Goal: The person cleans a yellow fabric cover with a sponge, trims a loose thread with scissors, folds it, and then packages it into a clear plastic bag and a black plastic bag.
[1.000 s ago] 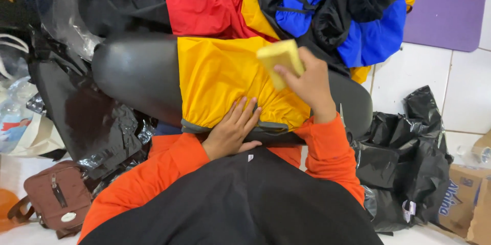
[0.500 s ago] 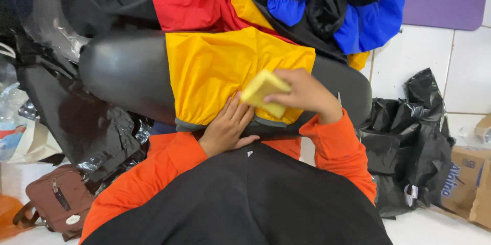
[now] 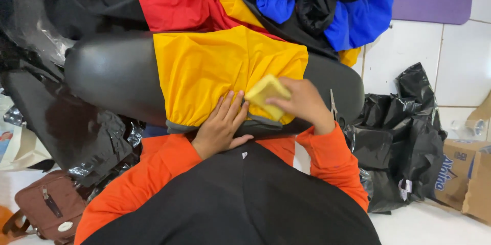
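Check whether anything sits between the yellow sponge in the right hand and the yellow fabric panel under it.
Nothing visible does. The right hand holds the yellow sponge directly against the yellow fabric panel. The left hand lies flat on the panel's hem beside the sponge, fingertips close to it, not under it.

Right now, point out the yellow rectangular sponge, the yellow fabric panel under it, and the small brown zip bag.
yellow rectangular sponge [image 3: 263, 94], head view, on its flat top face.
yellow fabric panel [image 3: 215, 68], head view, on its smooth middle.
small brown zip bag [image 3: 51, 209], head view, on its front below the zip.
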